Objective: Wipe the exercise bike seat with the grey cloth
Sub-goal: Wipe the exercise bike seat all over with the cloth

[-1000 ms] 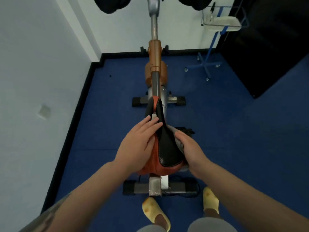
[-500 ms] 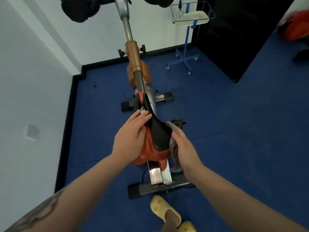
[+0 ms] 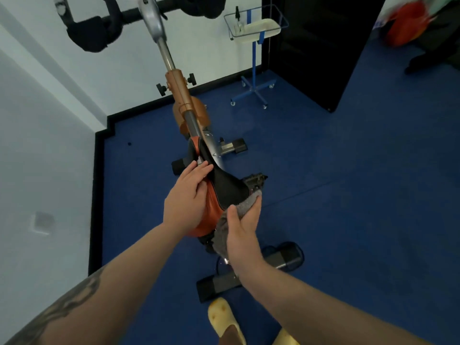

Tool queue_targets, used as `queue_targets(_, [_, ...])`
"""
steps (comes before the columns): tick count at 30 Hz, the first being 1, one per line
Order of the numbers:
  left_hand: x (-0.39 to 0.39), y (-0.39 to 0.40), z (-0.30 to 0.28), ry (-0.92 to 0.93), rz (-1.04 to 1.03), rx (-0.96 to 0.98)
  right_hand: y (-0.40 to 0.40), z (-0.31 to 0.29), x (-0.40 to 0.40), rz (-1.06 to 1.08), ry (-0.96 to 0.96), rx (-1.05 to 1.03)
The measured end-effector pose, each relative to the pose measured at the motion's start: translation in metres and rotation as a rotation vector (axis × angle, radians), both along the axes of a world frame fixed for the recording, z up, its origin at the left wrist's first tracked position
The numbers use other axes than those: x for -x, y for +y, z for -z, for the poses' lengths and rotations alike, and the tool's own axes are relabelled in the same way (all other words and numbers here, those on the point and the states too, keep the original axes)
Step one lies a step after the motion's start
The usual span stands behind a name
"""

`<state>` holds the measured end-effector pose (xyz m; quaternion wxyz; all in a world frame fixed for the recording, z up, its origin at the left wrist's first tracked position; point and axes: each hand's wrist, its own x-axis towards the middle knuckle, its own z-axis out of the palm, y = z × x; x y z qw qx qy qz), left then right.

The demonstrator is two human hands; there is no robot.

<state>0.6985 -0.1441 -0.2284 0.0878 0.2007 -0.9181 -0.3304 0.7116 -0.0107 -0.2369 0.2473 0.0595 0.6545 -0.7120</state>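
Fingers (image 3: 199, 170) of left hand (image 3: 185, 200): extended, lightly curled, laid flat along the left flank of the exercise bike seat (image 3: 224, 189), tips at its narrow nose, gripping nothing; right hand (image 3: 242, 230): thumb and fingers closed on the grey cloth (image 3: 245, 204), pressing it against the seat's rear right edge; cloth bunched, part hanging below the palm; seat: black top, orange sides, tilted, mounted between both hands above a blue floor (image 3: 348, 195); yellow slipper (image 3: 224, 319) at lower edge; blue wheeled stand (image 3: 254, 70) near the far wall.
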Motion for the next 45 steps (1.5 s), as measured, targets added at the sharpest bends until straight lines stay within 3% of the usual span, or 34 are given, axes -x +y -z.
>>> queue_targets(5, [0.0, 0.0, -0.003, 0.025, 0.013, -0.02, 0.002, 0.0, 0.025, 0.021, -0.096, -0.014])
queue_targets(9, [0.001, -0.003, 0.001, 0.025, 0.061, -0.022, -0.008, -0.002, -0.003, 0.113, -0.025, -0.027])
queue_targets(12, [0.0, -0.015, 0.005, 0.005, 0.182, -0.027, -0.031, -0.001, -0.027, 0.239, -0.043, 0.02])
queue_targets(17, [0.003, -0.049, 0.013, 0.027, 0.471, 0.175, -0.038, -0.013, -0.006, 0.436, -0.063, -0.003])
queue_targets(22, [0.005, -0.052, 0.024, 0.117, 0.473, -0.03, -0.079, -0.007, -0.038, 0.589, 0.066, -0.116])
queue_targets(26, [0.006, -0.056, 0.026, 0.119, 0.523, -0.149, -0.131, 0.001, -0.069, 0.692, 0.131, -0.057])
queue_targets(33, [0.006, -0.054, 0.025, 0.169, 0.53, -0.133, -0.11, 0.007, -0.02, 0.943, 0.125, -0.226])
queue_targets(39, [0.005, -0.054, 0.027, 0.206, 0.532, -0.107, -0.136, 0.006, -0.051, 0.861, 0.302, -0.308])
queue_targets(45, [0.006, -0.052, 0.028, 0.193, 0.511, -0.133, -0.096, 0.007, 0.001, 0.947, 0.181, -0.41])
